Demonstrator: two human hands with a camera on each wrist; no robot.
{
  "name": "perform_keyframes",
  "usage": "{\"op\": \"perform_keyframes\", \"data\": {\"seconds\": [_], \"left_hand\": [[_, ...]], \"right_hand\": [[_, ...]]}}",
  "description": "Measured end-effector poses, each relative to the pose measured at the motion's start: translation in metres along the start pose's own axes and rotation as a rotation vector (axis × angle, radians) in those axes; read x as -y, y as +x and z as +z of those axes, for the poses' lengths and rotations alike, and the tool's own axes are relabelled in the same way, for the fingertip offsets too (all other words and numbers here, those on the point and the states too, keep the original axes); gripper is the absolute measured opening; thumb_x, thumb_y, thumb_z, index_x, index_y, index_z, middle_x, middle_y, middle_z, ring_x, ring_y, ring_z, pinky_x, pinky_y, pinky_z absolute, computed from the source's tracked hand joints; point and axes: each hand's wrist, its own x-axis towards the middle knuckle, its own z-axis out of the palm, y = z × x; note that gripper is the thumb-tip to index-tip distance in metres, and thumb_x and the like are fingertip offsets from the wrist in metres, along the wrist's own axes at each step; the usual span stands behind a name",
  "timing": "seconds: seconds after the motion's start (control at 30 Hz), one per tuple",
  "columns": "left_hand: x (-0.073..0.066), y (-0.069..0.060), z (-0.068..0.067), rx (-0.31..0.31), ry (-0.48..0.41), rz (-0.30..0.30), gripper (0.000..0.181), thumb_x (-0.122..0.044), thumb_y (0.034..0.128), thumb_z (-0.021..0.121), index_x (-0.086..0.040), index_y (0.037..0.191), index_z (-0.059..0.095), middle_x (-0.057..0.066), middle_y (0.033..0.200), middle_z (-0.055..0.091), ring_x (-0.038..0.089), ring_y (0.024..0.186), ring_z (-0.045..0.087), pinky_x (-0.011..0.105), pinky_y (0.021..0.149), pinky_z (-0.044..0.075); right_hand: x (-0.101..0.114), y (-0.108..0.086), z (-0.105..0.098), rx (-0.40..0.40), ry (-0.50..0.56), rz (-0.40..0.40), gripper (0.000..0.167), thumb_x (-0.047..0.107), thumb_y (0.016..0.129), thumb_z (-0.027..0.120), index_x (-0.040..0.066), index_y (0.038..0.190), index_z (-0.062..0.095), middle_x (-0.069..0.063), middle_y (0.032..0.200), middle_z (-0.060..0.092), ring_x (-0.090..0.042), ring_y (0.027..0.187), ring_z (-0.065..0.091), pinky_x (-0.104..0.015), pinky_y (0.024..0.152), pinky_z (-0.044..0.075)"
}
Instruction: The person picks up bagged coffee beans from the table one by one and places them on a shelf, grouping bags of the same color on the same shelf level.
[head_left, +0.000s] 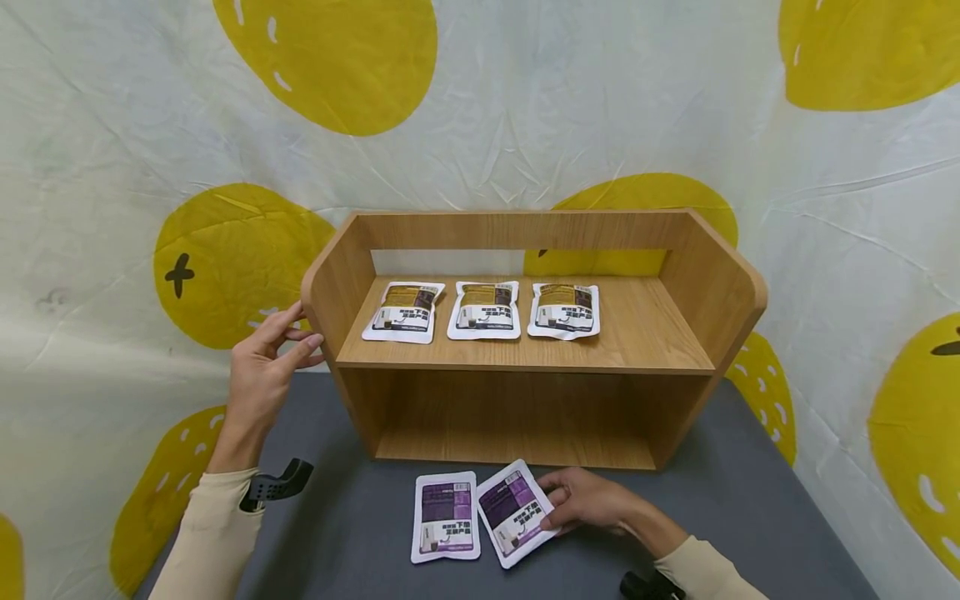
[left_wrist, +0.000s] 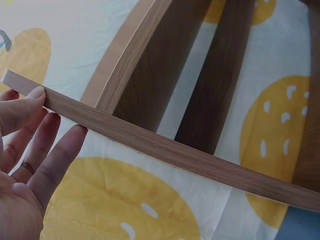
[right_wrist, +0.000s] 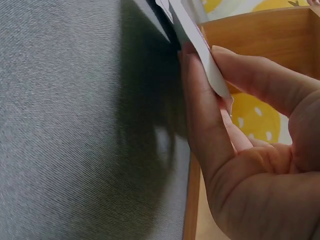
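Observation:
My right hand pinches a white-edged purple packet by its right edge, thumb on one face and fingers behind. The right wrist view shows this packet edge-on, held just off the grey cloth. Another purple packet lies flat beside it on the left, in front of the wooden shelf. My left hand grips the front edge of the shelf's left side panel. In the left wrist view the thumb lies on this panel edge, with the fingers on its outer side.
On the upper board stand three brown-and-white packets in a row: a left one, a middle one and a right one. Bare board shows right of them. Behind the grey table hangs a white cloth with yellow figures.

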Motion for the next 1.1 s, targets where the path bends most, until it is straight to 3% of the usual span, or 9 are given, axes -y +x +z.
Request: {"op": "perform_keyframes", "data": {"seconds": [0.27,0.43,0.7,1.1], "left_hand": [[0.000,0.001,0.000,0.002,-0.019,0.002,0.055,0.007,0.0923,0.068,-0.011,0.143,0.059,0.006,0.127,0.061,0.014,0.095,0.065,0.031,0.071,0.063],[0.001,0.001,0.000,-0.003,-0.017,0.002,0.055,0.007,0.0922,0.068,-0.011,0.143,0.060,0.006,0.127,0.061,0.014,0.094,0.065,0.031,0.071,0.063],[0.001,0.002,0.000,-0.004,-0.017,-0.003,0.056,0.008,0.0917,0.068,-0.012,0.143,0.059,0.006,0.126,0.062,0.013,0.093,0.065,0.029,0.070,0.063],[0.000,0.000,0.000,-0.003,0.001,-0.008,0.057,0.008,0.0913,0.069,-0.013,0.144,0.059,0.005,0.127,0.062,0.013,0.093,0.066,0.028,0.070,0.063]], "right_hand": [[0.008,-0.006,-0.007,-0.013,0.027,-0.061,0.047,-0.008,0.088,0.071,-0.019,0.129,0.051,-0.026,0.106,0.073,-0.021,0.088,0.073,-0.029,0.074,0.065],[0.014,-0.005,-0.005,-0.047,0.037,-0.055,0.040,-0.001,0.090,0.073,-0.017,0.124,0.057,-0.021,0.103,0.074,-0.021,0.086,0.074,-0.029,0.073,0.065],[0.014,0.009,0.012,-0.103,0.069,-0.039,0.039,0.010,0.095,0.072,-0.013,0.123,0.058,-0.019,0.101,0.075,-0.020,0.081,0.076,-0.024,0.067,0.064],[0.016,0.035,0.038,-0.101,0.190,-0.084,0.037,-0.001,0.097,0.064,-0.018,0.127,0.052,-0.029,0.112,0.070,-0.025,0.091,0.076,-0.027,0.077,0.064]]}}
